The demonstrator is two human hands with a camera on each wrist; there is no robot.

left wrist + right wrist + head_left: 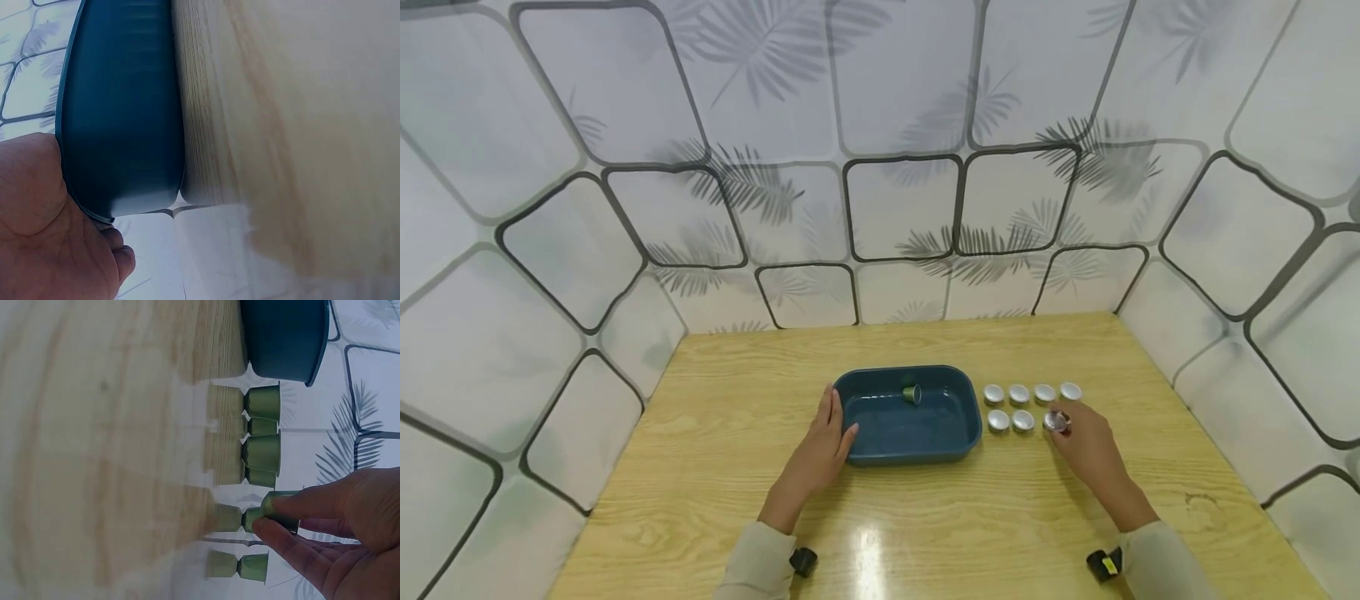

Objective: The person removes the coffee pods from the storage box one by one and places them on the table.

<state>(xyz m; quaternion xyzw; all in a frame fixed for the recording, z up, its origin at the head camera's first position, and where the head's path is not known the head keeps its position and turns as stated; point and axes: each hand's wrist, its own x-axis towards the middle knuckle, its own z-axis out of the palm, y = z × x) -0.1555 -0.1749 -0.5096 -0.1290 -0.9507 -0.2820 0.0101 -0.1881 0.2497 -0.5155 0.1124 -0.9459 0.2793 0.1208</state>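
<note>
A blue rectangular dish sits on the table, with a green coffee capsule lying on its side inside. My left hand holds the dish's left end, fingers along the outer wall and thumb over the rim; in the left wrist view, the palm is beside the rim. To the right of the dish, my right hand pinches a coffee capsule between thumb and fingers, silver lid up. In the right wrist view this green capsule is partly covered by the fingertips.
Several more capsules stand lid-up in two rows right of the dish, close to my right hand. The light wooden table meets patterned fabric walls at its back and sides.
</note>
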